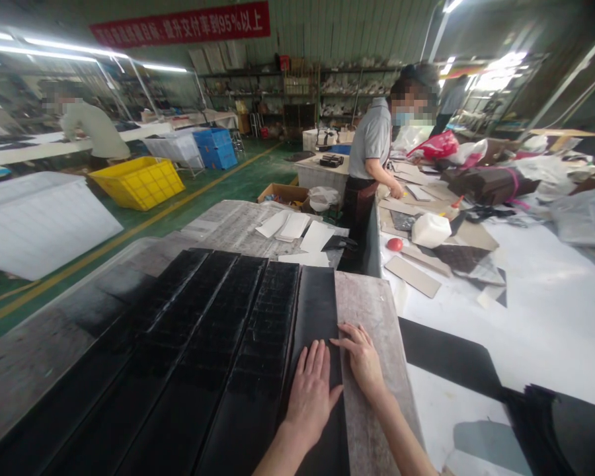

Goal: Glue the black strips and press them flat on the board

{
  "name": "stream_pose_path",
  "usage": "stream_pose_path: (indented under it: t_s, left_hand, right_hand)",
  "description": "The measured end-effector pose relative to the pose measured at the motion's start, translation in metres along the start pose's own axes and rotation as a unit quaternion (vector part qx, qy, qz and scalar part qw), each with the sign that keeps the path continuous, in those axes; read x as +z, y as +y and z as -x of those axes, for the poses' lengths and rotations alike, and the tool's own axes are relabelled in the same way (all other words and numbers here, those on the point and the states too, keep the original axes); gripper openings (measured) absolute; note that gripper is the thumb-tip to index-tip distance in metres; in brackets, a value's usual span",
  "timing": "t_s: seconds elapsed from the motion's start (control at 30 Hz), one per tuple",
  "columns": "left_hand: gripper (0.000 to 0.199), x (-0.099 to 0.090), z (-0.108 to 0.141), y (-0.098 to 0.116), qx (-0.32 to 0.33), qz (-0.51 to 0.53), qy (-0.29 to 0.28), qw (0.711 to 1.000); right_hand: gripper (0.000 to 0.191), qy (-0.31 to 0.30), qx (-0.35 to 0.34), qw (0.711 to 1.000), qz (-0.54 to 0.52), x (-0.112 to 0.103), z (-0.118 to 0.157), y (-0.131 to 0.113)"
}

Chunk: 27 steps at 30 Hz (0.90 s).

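My left hand (311,391) lies flat on a long black strip (317,297), fingers stretched forward. At that strip's right edge is my right hand (361,357), its fingers extended and the fingertips touching the edge. Neither hand grips anything that I can see. Left of the strip, several more black strips (218,330) lie side by side, with a shinier, streaky surface. All of them rest on a worn grey board (371,311), whose bare part shows beneath my right hand.
White cards (317,236) lie at the board's far end. A white worktable (540,284) on the right holds black pieces (446,350), a white bottle (430,229) and a red ball-like thing (394,244). A co-worker (371,142) stands beside it. A yellow bin (137,182) stands left.
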<state>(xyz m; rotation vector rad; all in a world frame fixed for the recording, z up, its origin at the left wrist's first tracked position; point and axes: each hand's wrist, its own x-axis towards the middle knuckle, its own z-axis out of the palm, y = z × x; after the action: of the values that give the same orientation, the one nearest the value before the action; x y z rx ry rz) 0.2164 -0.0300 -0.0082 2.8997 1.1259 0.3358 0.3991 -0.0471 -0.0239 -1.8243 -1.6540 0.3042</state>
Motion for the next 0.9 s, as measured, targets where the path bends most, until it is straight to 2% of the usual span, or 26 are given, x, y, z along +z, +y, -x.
stream_pose_path:
  t_s: [0.23, 0.63, 0.9]
  left_hand:
    - [0.067, 0.003, 0.003, 0.004, -0.020, 0.007, -0.001, 1.000]
    - [0.070, -0.005, 0.013, 0.006, -0.021, 0.017, -0.027, 0.999]
    - [0.071, 0.001, 0.016, 0.008, -0.019, 0.008, -0.019, 1.000]
  right_hand:
    - [0.053, -0.005, -0.008, 1.000, 0.010, 0.001, -0.002, 0.003]
    - [0.051, 0.005, -0.007, 1.000, -0.001, -0.002, -0.002, -0.002]
    - [0.051, 0.002, -0.008, 1.000, 0.004, 0.000, -0.001, 0.000]
